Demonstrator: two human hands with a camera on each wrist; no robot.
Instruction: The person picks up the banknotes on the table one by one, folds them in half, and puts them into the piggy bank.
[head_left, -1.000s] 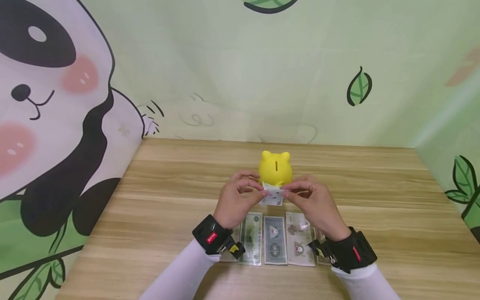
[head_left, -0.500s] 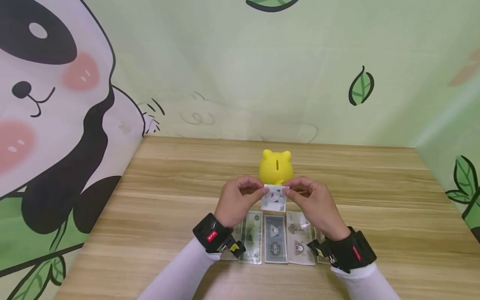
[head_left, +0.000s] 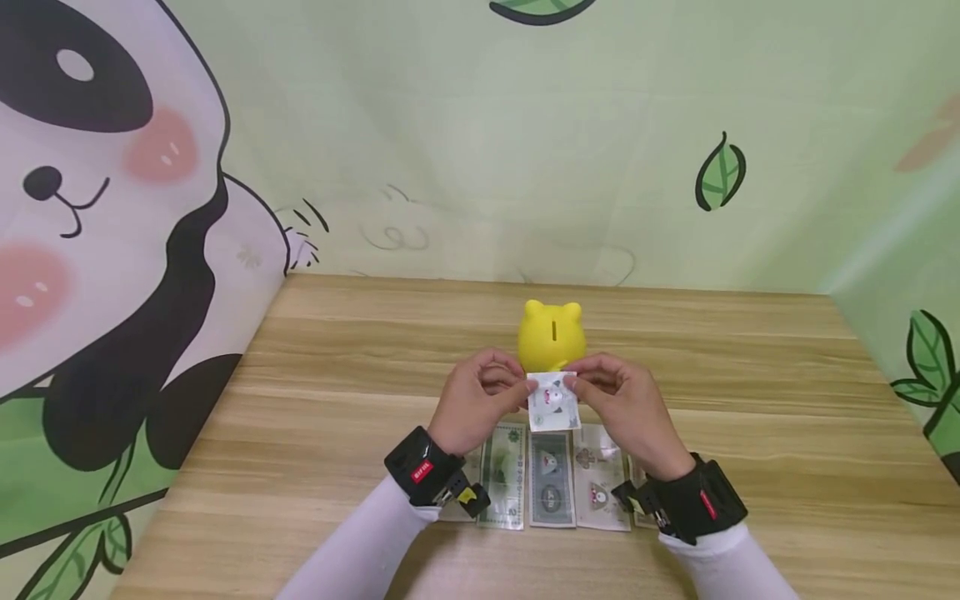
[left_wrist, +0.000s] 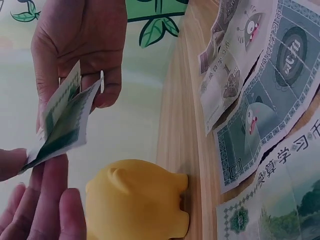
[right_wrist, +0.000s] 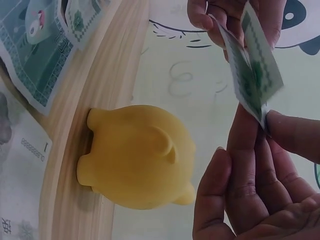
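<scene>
A folded play banknote [head_left: 553,408] is held up between both hands, in front of the yellow piggy bank [head_left: 551,340]. My left hand [head_left: 478,402] pinches its upper left corner between thumb and fingers. At the upper right corner my right hand [head_left: 632,410] pinches it the same way. In the left wrist view the banknote [left_wrist: 74,124] is doubled over, its two halves spread in a V, with green print inside. The right wrist view shows the folded banknote [right_wrist: 265,67] beyond the piggy bank [right_wrist: 140,155], not touching it. The bank's coin slot faces up.
Several play banknotes lie side by side on the wooden table [head_left: 337,392], nearer the person, among them a green one [head_left: 502,483], a grey-blue one [head_left: 551,483] and a pale one [head_left: 600,467]. The forearms partly cover the outer notes. A printed cloth wall [head_left: 480,167] stands behind.
The pinched banknote has tilted so that its printed face now shows fully to the head view, and its lower edge sits nearer the person. Both hands stay almost in place.
</scene>
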